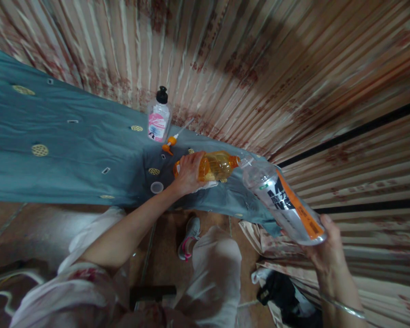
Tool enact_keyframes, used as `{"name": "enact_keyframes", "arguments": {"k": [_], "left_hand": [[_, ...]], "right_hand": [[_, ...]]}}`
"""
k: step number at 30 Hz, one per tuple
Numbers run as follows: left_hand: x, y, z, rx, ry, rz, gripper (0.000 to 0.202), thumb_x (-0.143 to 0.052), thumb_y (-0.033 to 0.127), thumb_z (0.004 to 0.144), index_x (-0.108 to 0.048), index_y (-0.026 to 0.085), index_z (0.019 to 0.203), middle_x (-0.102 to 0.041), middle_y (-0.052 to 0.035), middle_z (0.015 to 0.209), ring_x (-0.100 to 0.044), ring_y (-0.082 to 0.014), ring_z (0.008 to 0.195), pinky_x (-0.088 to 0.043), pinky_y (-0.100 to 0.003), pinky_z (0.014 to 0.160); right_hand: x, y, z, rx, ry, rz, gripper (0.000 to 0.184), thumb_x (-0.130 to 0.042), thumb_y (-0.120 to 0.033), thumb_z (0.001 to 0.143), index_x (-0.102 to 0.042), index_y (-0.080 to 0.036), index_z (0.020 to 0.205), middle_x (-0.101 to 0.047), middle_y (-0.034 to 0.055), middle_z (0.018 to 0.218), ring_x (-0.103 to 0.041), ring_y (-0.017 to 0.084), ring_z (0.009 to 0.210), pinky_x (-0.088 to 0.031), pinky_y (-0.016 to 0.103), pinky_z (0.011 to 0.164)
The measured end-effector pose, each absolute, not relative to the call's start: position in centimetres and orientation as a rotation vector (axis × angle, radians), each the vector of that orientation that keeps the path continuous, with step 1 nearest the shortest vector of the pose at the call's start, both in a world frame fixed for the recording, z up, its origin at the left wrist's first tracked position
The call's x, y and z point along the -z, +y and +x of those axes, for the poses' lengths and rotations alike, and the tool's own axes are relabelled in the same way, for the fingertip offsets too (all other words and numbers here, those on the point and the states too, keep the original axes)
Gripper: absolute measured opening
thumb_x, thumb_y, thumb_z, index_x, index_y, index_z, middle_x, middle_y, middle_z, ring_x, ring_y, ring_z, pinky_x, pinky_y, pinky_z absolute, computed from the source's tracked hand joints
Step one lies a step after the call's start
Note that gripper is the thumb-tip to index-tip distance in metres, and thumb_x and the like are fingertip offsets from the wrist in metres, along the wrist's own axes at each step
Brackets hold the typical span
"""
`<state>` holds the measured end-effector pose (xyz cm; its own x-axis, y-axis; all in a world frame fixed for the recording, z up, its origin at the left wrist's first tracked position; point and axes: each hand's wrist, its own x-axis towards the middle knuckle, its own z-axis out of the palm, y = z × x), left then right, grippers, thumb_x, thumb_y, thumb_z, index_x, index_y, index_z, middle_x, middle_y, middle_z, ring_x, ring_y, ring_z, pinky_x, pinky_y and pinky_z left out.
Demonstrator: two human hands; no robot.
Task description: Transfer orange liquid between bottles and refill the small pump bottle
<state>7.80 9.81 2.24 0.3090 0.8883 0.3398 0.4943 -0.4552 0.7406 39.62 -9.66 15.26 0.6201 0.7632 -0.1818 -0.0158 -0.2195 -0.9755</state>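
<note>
My left hand [189,174] is wrapped round an orange see-through bottle [218,166], tipped on its side with its neck to the right. In my right hand [328,243] is a large clear plastic bottle [283,200] with an orange and black label, gripped by its base. Its mouth points up and left, meeting or nearly touching the orange bottle's neck. An orange pump head [170,144] with a thin tube lies behind my left hand. Near my left wrist is a small clear cap [156,187]. Something white, partly hidden, lies under the orange bottle.
A clear bottle with a black pump top and pink label [159,120] stands at the back of the blue cloth-covered surface [71,150]. Pleated curtains [225,59] hang behind and to the right, with dark bars [355,132] across them. A black and white bundle [287,296] lies low on the right.
</note>
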Motion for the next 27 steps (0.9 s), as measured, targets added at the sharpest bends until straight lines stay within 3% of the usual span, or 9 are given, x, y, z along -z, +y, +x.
{"name": "enact_keyframes", "arguments": {"k": [7, 12, 21, 27], "left_hand": [[-2.2, 9.8, 7.7, -1.017, 1.220, 2.066, 0.095, -0.087, 0.033, 0.066, -0.043, 0.019, 0.149, -0.056, -0.0184, 0.150, -0.051, -0.0404, 0.138, -0.036, -0.058, 0.119], [-2.3, 9.8, 7.8, -0.995, 1.232, 2.069, 0.096, -0.087, 0.032, 0.066, -0.042, 0.014, 0.149, -0.056, -0.0218, 0.149, -0.052, -0.0418, 0.138, -0.038, -0.057, 0.118], [-2.2, 9.9, 7.9, -1.033, 1.234, 2.082, 0.096, -0.089, 0.040, 0.066, -0.044, 0.018, 0.148, -0.058, -0.0200, 0.146, -0.055, -0.0409, 0.135, -0.040, -0.058, 0.116], [-2.0, 9.9, 7.9, -1.031, 1.246, 2.082, 0.098, -0.090, 0.036, 0.065, -0.044, 0.016, 0.149, -0.057, -0.0201, 0.147, -0.053, -0.0412, 0.136, -0.039, -0.056, 0.117]], "right_hand": [[-15.4, -9.7, 39.4, -0.773, -0.579, -1.678, 0.046, -0.079, -0.070, 0.068, -0.081, -0.028, 0.087, -0.083, 0.0044, 0.079, -0.080, 0.036, 0.098, -0.060, 0.058, 0.099], [-15.4, -9.7, 39.5, -0.819, -0.637, -1.646, 0.042, -0.077, -0.069, 0.072, -0.081, -0.028, 0.084, -0.083, 0.0044, 0.076, -0.081, 0.035, 0.096, -0.060, 0.058, 0.099], [-14.8, -9.8, 40.5, -0.834, -0.663, -1.608, 0.039, -0.076, -0.063, 0.075, -0.082, -0.027, 0.088, -0.083, 0.0051, 0.077, -0.081, 0.035, 0.091, -0.060, 0.058, 0.099], [-14.9, -9.6, 39.6, -0.814, -0.573, -1.631, 0.042, -0.077, -0.066, 0.071, -0.081, -0.027, 0.088, -0.083, 0.0054, 0.076, -0.080, 0.037, 0.101, -0.060, 0.059, 0.100]]}}
